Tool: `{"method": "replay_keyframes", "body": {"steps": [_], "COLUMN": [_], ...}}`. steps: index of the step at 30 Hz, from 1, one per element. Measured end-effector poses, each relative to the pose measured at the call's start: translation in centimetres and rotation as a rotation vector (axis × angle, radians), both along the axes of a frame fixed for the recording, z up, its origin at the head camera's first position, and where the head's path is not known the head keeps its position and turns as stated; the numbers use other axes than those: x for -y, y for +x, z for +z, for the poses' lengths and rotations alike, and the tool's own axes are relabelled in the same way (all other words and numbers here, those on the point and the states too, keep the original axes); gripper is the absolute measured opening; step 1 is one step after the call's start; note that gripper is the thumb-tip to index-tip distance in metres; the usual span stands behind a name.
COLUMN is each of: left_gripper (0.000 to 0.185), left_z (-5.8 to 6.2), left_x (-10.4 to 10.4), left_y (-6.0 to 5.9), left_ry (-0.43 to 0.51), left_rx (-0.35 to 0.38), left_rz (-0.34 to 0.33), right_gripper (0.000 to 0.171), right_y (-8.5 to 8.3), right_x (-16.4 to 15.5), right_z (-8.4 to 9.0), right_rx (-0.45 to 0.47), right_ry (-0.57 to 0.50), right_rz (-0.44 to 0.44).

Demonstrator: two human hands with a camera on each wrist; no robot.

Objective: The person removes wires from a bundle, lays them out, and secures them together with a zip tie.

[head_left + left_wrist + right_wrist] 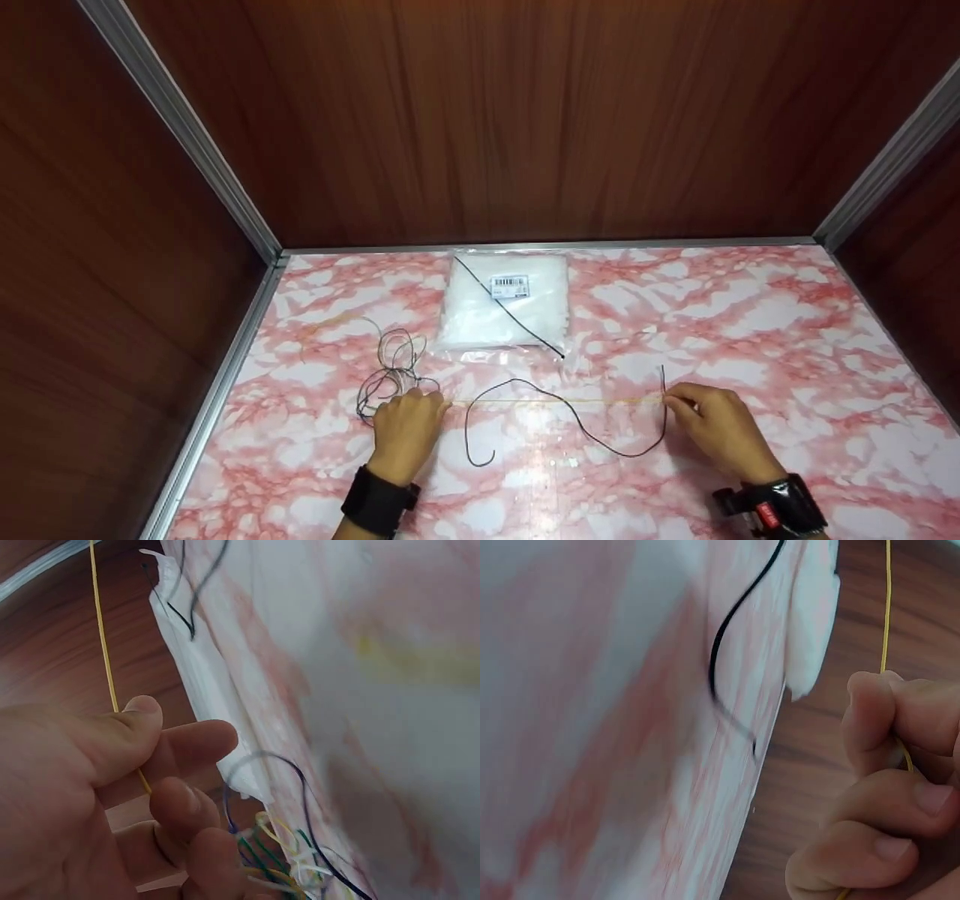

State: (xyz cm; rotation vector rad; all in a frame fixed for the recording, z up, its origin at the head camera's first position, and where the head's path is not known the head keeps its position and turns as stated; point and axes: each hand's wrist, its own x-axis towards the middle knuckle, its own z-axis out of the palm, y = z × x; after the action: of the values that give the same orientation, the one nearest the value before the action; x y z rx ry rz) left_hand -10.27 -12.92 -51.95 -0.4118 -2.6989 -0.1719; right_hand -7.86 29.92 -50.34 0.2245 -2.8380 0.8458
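One yellow cord (886, 607) runs between left hand (409, 424) and right hand (716, 424), over marbled tabletop (825, 420); each pinches it, well apart, presumably to keep stretch straight; wire tangle (397, 369) lies just beside left hand; white package (472, 322) behind, barcode label (510, 286) facing up, small print unreadable; red tag (769, 516) at right wrist, lettering illegible.
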Motion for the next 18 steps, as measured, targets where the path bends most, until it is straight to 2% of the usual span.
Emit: {"method": "replay_keyframes", "body": {"steps": [4, 7, 13, 18], "left_gripper": [0.025, 0.023, 0.024, 0.025], "left_z": [-0.8, -0.9, 0.1, 1.2], "left_x": [0.9, 1.6, 2.8, 3.2], "left_y": [-0.3, -0.6, -0.6, 0.0], "left_ry": [0.013, 0.015, 0.033, 0.045], "left_rx": [0.040, 0.098, 0.190, 0.226], "left_rz": [0.044, 0.096, 0.175, 0.169], "right_gripper": [0.006, 0.007, 0.006, 0.006], "right_y": [0.0, 0.0, 0.2, 0.3], "right_x": [-0.6, -0.6, -1.3, -2.7], "right_z": [-0.2, -0.3, -0.1, 0.3], "right_rx": [0.012, 0.002, -0.028, 0.019], "right_ry": [0.015, 0.019, 0.023, 0.052], "right_rz": [-0.012, -0.015, -0.029, -0.088]}}
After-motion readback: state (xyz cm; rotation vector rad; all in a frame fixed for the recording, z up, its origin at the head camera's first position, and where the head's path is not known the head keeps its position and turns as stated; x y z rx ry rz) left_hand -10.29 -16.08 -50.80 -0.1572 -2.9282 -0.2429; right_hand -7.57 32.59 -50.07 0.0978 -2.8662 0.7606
